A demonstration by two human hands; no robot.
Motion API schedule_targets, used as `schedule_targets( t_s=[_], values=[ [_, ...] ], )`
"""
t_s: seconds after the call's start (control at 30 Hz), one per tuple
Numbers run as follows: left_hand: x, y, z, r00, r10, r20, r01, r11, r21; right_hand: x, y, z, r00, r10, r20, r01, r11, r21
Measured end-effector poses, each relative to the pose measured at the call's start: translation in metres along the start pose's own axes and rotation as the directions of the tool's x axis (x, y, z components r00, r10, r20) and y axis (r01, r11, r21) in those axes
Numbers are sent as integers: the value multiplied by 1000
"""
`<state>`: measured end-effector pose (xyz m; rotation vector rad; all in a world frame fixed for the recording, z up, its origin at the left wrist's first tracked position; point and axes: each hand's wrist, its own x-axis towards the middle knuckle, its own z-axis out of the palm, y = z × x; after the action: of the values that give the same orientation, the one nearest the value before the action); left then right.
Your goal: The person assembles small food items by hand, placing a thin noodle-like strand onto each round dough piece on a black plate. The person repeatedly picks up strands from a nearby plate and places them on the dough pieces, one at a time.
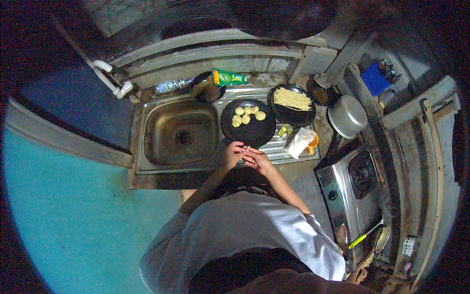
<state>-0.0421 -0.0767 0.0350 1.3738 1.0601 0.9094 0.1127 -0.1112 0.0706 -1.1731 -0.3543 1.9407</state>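
Note:
My left hand (234,154) and my right hand (257,160) meet just in front of a round black plate (249,136). The fingers of both are curled together at their tips. A small pale bit shows between them, too small to name. Several pale, rounded lumps that look like dough (246,118) lie on the far half of that plate. To its right, a second black plate (293,118) carries a heap of thin, pale strips like cut noodles (292,99).
A steel sink basin (183,137) is at left. Right of the plates stand a small clear glass (285,130), a white plastic bag (299,143) and an orange cup (312,142). Behind lies a green packet (228,77); farther right are a metal pot (347,116) and a gas stove (342,191).

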Motion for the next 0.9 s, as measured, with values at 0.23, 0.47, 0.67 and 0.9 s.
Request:
schedule_targets(
  t_s=[0.23,0.47,0.67,0.9],
  values=[
    [5,12,9,984,53,173,-46,998,-44,1,-6,-5,994,-79,-78,84,994,63],
    [8,-8,-4,996,14,93,-31,983,181,3,-12,4,989,-127,-77,137,980,147],
    [12,13,-6,957,-25,291,-51,967,249,28,0,-18,986,-124,-115,144,973,182],
    [11,-2,-4,962,16,272,-33,998,59,23,-4,-15,984,-170,-62,180,956,231]
  ],
)
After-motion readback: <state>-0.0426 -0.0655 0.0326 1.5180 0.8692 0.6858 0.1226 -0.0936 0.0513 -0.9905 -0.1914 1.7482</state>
